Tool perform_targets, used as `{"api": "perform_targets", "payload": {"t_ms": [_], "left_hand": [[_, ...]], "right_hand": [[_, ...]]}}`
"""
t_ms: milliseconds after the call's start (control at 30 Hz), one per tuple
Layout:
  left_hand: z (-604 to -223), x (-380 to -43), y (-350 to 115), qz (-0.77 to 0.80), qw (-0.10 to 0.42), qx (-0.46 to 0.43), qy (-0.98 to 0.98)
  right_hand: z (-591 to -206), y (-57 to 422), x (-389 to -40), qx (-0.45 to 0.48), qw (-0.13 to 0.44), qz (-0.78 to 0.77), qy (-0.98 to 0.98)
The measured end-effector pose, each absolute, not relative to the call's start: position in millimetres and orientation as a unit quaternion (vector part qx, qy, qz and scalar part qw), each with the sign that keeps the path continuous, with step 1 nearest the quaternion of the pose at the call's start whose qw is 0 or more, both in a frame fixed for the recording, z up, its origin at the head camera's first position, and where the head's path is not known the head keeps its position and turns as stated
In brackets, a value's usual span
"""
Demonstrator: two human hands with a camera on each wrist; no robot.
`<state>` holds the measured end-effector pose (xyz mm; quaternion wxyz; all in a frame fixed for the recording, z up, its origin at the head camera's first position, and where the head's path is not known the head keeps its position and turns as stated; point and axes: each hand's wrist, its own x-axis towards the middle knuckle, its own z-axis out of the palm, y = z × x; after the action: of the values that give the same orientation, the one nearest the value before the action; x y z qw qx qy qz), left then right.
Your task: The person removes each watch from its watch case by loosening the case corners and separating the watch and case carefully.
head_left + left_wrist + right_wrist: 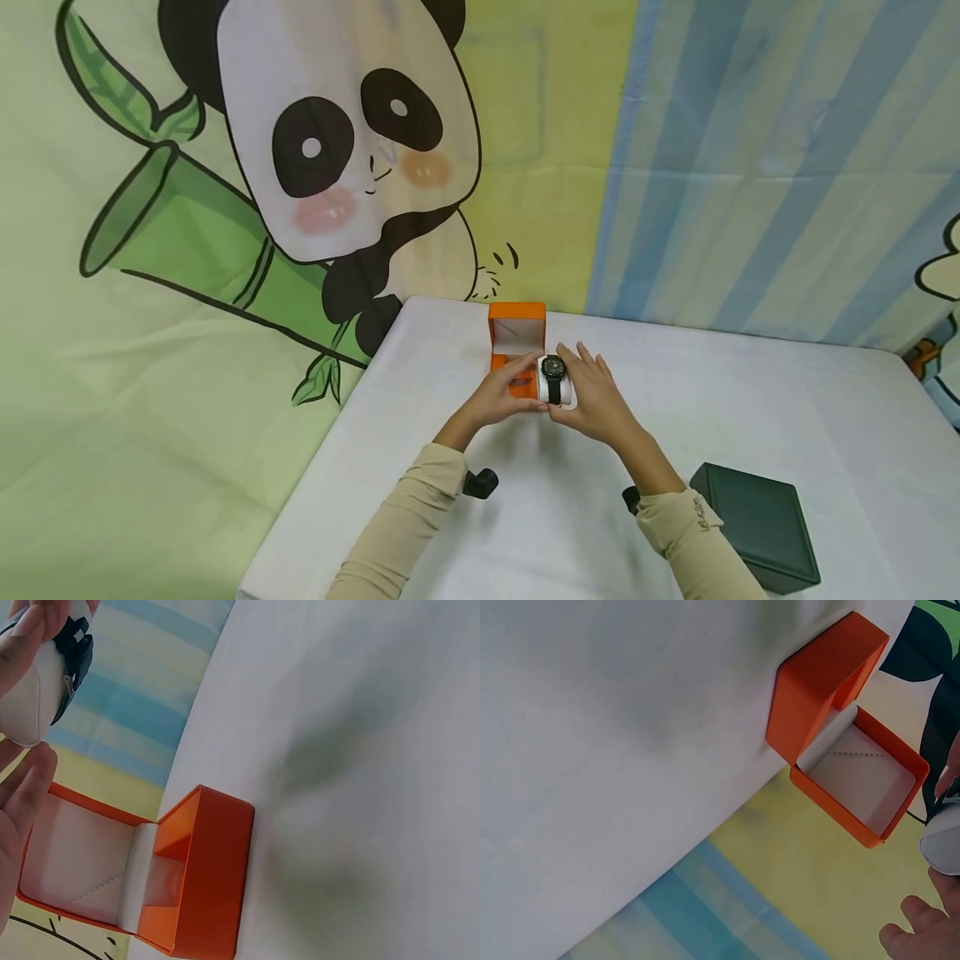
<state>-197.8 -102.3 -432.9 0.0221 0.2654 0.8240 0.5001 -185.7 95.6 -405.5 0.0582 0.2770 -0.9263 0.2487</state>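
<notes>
A black-strapped wristwatch (pixel 553 368) is wrapped round a white watch cushion (pixel 566 392). My left hand (pixel 497 397) holds the cushion's left side with thumb and fingers, while my right hand (pixel 600 405) grips it from the right. Both thumbs come close together at the near end. The cushion (pixel 21 705) is raised off the table in the left wrist view, where the strap's buckle side shows. Behind the hands stands an orange watch box (pixel 517 311), lid up and lined in white. Its compartments (pixel 169 877) show no watch inside. Only the cushion's edge (pixel 941 844) appears in the right wrist view.
A closed dark green box (pixel 757 518) lies at the near right, beside the right sleeve. The white tablecloth (pixel 750 400) covers the table, whose back edge meets a cloth backdrop (pixel 547 167) printed with a panda and stripes.
</notes>
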Motion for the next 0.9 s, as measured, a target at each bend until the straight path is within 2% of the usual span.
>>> {"api": "perform_targets", "payload": {"t_ms": [367,567,700,900], "left_hand": [[-433,-198,-104,0.501,0.025,0.243,0.83],[-432,-198,-107,0.513,0.034,0.264,0.816],[-431,-197,-108,0.532,0.065,0.291,0.792],[-414,-188,-108,0.547,0.09,0.302,0.776]], "right_hand": [[-406,88,-187,0.284,0.055,0.302,-0.908],[-403,97,-191,0.279,-0.033,0.411,-0.867],[-401,103,-196,0.292,-0.093,0.466,-0.83],[-389,103,-191,0.299,-0.107,0.483,-0.816]]}}
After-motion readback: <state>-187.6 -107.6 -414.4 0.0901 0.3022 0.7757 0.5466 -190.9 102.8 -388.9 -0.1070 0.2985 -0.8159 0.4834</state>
